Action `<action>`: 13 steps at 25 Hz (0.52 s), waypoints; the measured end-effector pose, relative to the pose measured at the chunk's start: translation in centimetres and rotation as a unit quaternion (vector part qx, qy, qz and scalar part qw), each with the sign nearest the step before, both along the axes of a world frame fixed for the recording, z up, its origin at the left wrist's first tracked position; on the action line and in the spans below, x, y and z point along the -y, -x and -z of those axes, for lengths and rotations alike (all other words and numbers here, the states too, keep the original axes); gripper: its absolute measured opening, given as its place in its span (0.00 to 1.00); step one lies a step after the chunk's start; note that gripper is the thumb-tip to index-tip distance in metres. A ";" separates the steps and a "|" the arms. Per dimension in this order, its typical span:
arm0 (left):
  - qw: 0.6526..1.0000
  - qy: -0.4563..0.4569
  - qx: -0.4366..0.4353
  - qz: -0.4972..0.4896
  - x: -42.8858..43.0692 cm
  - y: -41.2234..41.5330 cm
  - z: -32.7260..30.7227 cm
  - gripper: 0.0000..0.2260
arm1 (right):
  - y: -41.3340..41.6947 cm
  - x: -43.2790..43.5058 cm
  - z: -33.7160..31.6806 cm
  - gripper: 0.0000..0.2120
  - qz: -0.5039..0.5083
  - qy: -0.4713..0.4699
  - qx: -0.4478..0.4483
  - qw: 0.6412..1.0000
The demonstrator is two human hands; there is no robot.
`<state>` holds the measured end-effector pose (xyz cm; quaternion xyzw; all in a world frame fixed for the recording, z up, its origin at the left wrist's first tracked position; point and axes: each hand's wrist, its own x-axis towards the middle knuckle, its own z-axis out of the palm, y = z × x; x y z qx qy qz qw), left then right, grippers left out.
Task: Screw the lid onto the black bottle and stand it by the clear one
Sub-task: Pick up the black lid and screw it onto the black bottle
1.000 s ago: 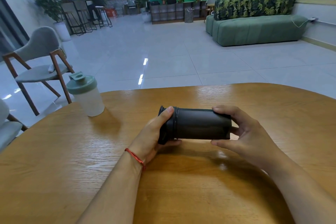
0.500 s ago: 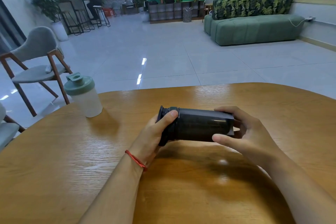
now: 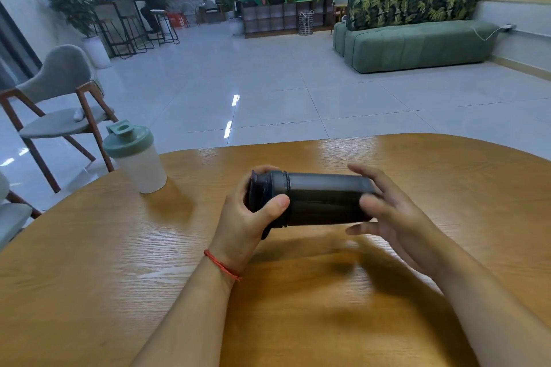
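I can read no writing on the black bottle (image 3: 323, 201), lying sideways above the table (image 3: 119, 262). My left hand (image 3: 247, 217) clamps its lid (image 3: 264, 188); my right hand (image 3: 396, 211), fingers loosely spread, touches the base. The clear bottle (image 3: 143, 167) stands well left.

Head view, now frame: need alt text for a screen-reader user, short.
Two bare hands hold a black bottle sideways just above a wooden table: the left hand grips its lid, the right hand, fingers spread, is at its base. A clear bottle with a green lid stands upright at the table's far left edge.
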<state>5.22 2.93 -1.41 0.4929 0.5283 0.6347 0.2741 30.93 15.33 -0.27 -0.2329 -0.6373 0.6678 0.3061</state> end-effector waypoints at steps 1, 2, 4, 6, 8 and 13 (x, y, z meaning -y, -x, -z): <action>1.000 -0.009 -0.012 0.013 0.1 -0.2 -0.1 0.26 | 0.4 0.3 -0.2 0.27 -0.004 0.050 -0.006 0.999; 0.999 -0.008 -0.017 0.026 0.1 -0.5 -0.1 0.25 | 0.7 0.5 -0.3 0.25 -0.009 0.069 0.007 0.998; 0.999 0.009 -0.014 0.028 -0.1 -1.1 0.0 0.22 | 0.8 0.7 -0.2 0.23 -0.023 0.062 0.034 0.997; 1.000 0.022 0.011 0.018 -0.4 -1.5 0.2 0.21 | 0.8 0.6 0.0 0.20 -0.020 0.056 0.032 0.998; 0.998 0.042 0.043 0.010 -0.6 -1.6 0.4 0.22 | 0.5 0.6 0.0 0.16 -0.004 0.015 0.032 0.999; 0.980 0.130 0.143 0.052 -0.8 -1.0 0.3 0.26 | -0.3 1.2 -0.3 0.26 0.011 -0.176 0.122 0.977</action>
